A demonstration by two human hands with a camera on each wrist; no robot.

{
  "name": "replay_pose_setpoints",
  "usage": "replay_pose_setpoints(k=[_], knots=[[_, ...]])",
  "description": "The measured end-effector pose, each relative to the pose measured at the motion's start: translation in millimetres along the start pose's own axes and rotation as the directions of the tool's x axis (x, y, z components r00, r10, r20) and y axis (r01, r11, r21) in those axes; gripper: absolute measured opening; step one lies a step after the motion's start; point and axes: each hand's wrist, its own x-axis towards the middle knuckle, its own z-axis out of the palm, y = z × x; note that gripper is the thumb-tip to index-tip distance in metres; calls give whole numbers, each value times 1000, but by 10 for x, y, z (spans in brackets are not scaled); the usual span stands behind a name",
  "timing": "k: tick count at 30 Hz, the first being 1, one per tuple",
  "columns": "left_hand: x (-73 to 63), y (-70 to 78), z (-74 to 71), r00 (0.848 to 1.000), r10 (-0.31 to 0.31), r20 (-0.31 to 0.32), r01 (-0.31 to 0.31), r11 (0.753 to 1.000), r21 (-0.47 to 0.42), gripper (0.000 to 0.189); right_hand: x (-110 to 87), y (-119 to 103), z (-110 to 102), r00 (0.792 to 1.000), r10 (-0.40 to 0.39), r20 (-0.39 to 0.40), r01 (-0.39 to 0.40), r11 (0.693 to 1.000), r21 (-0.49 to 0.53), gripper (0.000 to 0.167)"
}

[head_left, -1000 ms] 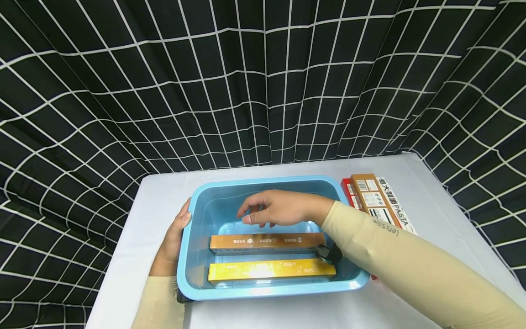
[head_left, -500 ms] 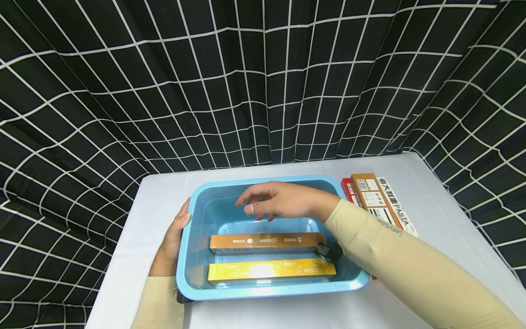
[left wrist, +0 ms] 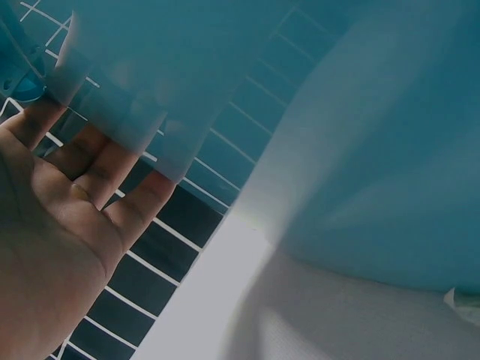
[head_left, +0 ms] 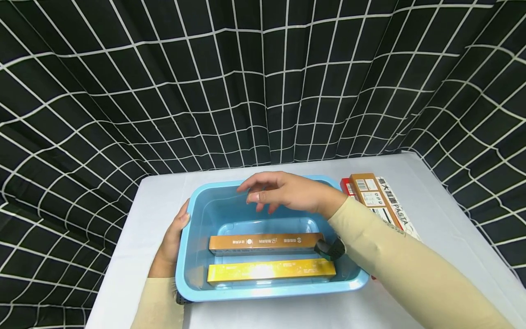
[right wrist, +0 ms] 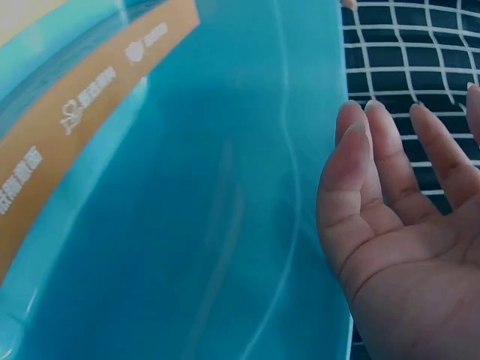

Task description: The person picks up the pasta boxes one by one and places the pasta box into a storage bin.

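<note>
A light-blue plastic bin stands on the white table. My left hand holds its left rim from outside; in the left wrist view the fingers reach behind the bluish wall, their tips partly hidden. My right hand hovers over the bin's far side with loosely bent fingers and nothing between them. Inside the bin lie two long boxes: a brown pasta box and, nearer me, a yellow box. The right wrist view shows the brown box at left, with my right hand at the right.
To the right of the bin, a red box, a brown box and a white pasta box lie side by side, partly covered by my right sleeve. A black curtain with white grid lines stands behind the table.
My right hand has risen away from the brown box toward the bin's far rim, still holding nothing. The left hand and both boxes in the bin have stayed in place.
</note>
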Motion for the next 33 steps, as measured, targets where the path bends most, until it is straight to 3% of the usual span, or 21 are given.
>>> replay_pose_setpoints(k=[15,33], knots=[[16,26,-18,1000,4,-3,-4,1000,27,66,-119,-75,-183,989,-62,-134,72,995,76,42],[7,-2,-1,1000,0,-15,1,1000,22,66,-326,-96,-357,944,-141,-299,206,958,197,47]])
